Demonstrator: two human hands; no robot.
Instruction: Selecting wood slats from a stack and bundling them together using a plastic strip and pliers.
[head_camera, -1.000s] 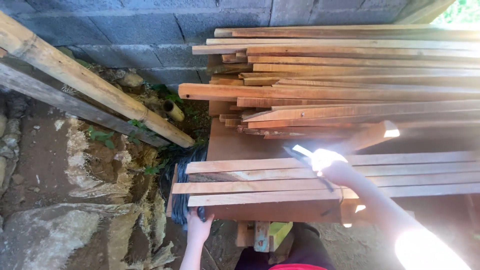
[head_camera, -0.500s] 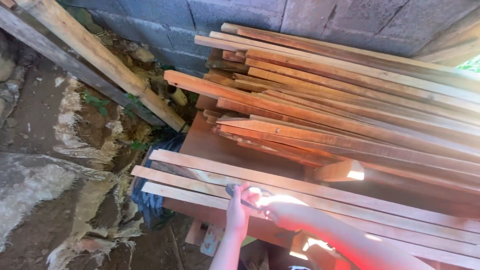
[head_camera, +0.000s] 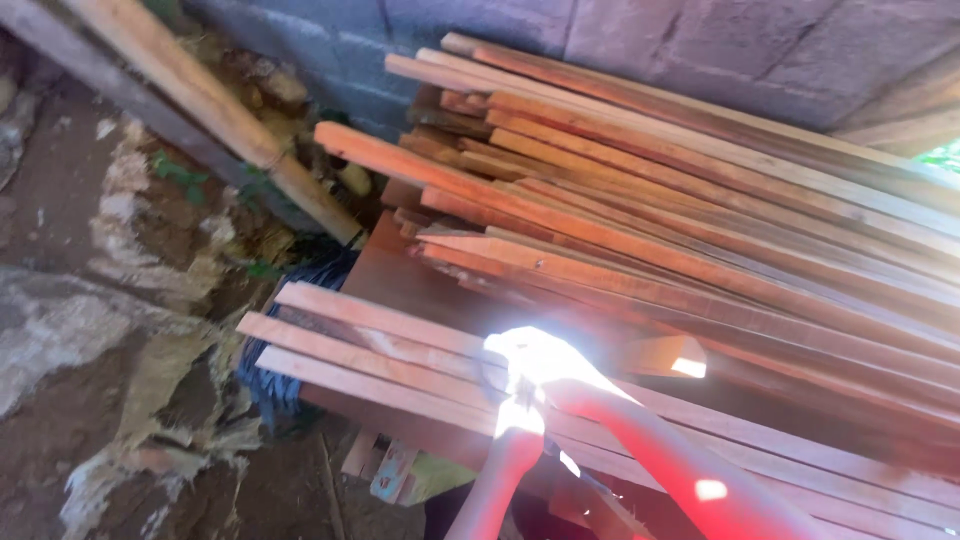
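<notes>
My right hand (head_camera: 548, 362) rests on the top of three long wooden slats (head_camera: 350, 345) that lie across a low board stack in front of me. Sun glare washes the hand out to white, so its fingers cannot be made out. My left hand (head_camera: 520, 415) comes up from below and meets the right hand on the same slats; it is also blown out by light. A small dark shape sits between the two hands, too blurred to name. Behind the slats rises a larger tilted pile of reddish planks (head_camera: 620, 200).
A grey block wall (head_camera: 700, 40) backs the plank pile. A thick timber beam (head_camera: 200, 110) leans diagonally at the upper left. Bare earth and pale rock (head_camera: 90, 330) lie to the left, and dark blue cloth (head_camera: 275, 380) hangs under the slat ends. A short wood block (head_camera: 665, 355) sits beside my hands.
The view has swung left and tilted. My left hand has risen from the slats' lower edge to join the right hand, which has moved left along the slats.
</notes>
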